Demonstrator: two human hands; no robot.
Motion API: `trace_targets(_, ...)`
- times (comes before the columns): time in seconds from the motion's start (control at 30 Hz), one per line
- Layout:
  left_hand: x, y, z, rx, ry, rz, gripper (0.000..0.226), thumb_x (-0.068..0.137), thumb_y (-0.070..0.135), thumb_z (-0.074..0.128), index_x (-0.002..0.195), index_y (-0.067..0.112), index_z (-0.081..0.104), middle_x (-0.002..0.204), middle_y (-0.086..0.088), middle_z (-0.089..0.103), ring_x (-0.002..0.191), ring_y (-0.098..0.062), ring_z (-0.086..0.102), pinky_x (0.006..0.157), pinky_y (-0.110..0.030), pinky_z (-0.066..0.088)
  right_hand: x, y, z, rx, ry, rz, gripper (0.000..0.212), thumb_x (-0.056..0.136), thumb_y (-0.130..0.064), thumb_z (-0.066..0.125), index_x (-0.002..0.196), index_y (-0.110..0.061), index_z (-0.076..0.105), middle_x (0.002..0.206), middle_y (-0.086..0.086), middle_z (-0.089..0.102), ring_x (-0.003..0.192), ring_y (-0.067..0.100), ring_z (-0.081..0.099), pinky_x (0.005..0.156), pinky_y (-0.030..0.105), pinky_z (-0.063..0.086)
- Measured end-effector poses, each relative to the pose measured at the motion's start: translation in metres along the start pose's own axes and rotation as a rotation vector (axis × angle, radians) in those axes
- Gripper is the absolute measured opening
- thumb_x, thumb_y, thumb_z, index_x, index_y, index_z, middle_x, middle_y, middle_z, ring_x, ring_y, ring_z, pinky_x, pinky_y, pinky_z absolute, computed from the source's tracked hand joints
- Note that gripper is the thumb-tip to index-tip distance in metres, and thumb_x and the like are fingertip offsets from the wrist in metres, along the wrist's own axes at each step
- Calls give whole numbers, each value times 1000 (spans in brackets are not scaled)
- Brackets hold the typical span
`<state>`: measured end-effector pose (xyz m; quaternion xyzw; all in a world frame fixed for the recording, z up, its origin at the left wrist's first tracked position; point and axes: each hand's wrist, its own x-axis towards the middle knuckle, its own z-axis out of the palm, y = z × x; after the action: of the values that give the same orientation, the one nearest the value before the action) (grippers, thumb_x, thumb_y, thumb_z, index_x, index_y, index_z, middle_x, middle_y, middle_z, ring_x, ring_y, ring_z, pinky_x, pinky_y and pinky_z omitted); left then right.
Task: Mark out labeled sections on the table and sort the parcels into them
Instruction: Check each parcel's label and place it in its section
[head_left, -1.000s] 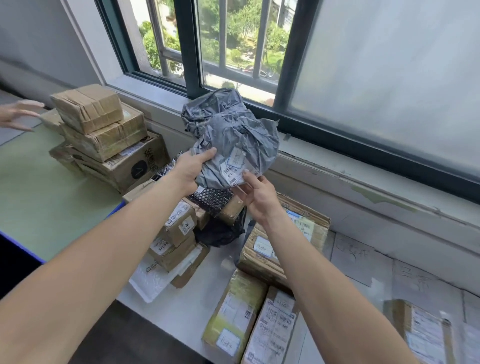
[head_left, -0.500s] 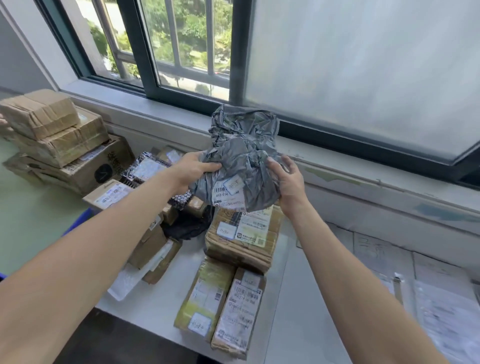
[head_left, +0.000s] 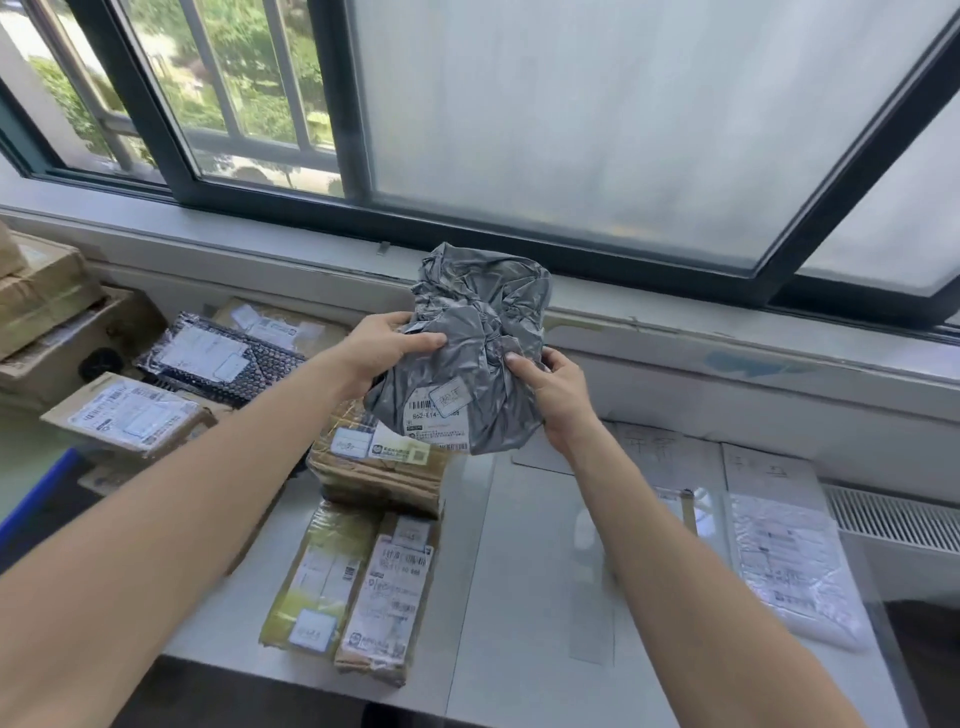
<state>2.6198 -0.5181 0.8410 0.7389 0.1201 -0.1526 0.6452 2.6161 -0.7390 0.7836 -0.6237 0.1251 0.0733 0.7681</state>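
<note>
Holding a grey bag (head_left: 480, 317) above the table (head_left: 530, 571), label up.
Left of the bag a pile (head_left: 130, 418) looks unsorted; left hand (head_left: 387, 345) and right hand (head_left: 558, 389) grip its sides; below it boxes (head_left: 384, 587) seem placed; sheets (head_left: 649, 452) to its right lie mostly bare.

1. The grey parcel (head_left: 483, 353) has travelled right, away from the heap of small boxes, and now hangs over the right end of the taped carton (head_left: 379, 467), near the written sheets (head_left: 660, 457).
2. The right hand (head_left: 558, 395) has shifted from the parcel's lower edge to its right side.
3. The view has swung right; the stack of brown boxes (head_left: 41, 296) now sits at the left edge.
</note>
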Motion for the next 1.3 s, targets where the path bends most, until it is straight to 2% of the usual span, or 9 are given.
trace_targets(0.1,-7,-3,29,-7,4,-25,72,78,16,82,140,3,48,114,-7,69,102,-24,69,101,-44,50,-11,-1,-30,2,19,-4,34,83,-7,77,114,1,65,103,12,75,86,19,72,72,28,58)
trace_targets(0.27,-16,-12,81,-24,-14,-56,70,76,17,84,136,3,52,108,-11,73,87,-26,74,80,-42,60,-28,2,-83,14,44,20,35,84,-8,76,115,1,64,104,13,74,84,19,72,72,28,58)
trace_targets(0.47,-26,-26,146,-40,3,-66,84,65,21,90,138,3,52,113,-14,71,90,-28,73,88,-48,57,-48,5,-144,1,91,50,31,84,-8,77,112,-1,64,97,11,74,76,17,71,66,26,58)
trace_targets(0.67,-35,-29,223,-33,-17,-119,71,74,11,85,136,1,52,107,-17,72,86,-30,74,83,-46,59,-64,6,-215,0,173,95,30,84,-7,77,111,-1,64,91,8,74,71,16,71,62,26,58)
trace_targets(0.77,-39,-29,268,-13,-17,-127,78,77,13,83,142,1,43,121,-17,66,92,-28,71,86,-44,57,-66,9,-257,-31,235,110,37,84,-10,78,116,0,65,95,10,74,76,19,71,66,28,59)
trace_targets(0.83,-38,-31,299,13,-43,-137,74,83,13,78,145,0,39,124,-17,64,84,-22,68,75,-36,56,-65,14,-285,-91,276,129,42,85,-14,76,123,-1,63,104,11,73,78,17,70,66,27,58)
trace_targets(0.97,-26,-38,358,76,-119,-206,35,89,13,70,120,-3,63,103,-21,72,74,-27,67,82,-44,56,-64,23,-343,-184,407,164,44,89,-13,70,130,-4,60,114,11,71,97,25,70,85,38,59)
trace_targets(1.17,-11,-49,438,161,-95,-168,21,84,9,76,103,9,67,95,-11,72,97,-29,68,95,-45,52,-72,27,-423,-312,588,164,38,86,-14,74,122,-8,64,112,7,67,100,23,66,92,42,55)
trace_targets(1.3,-1,-60,483,171,-128,-188,44,79,10,80,119,6,63,105,-11,67,97,-26,67,93,-41,55,-72,32,-467,-376,666,179,34,84,-17,76,116,-9,68,119,11,67,105,26,66,94,44,54)
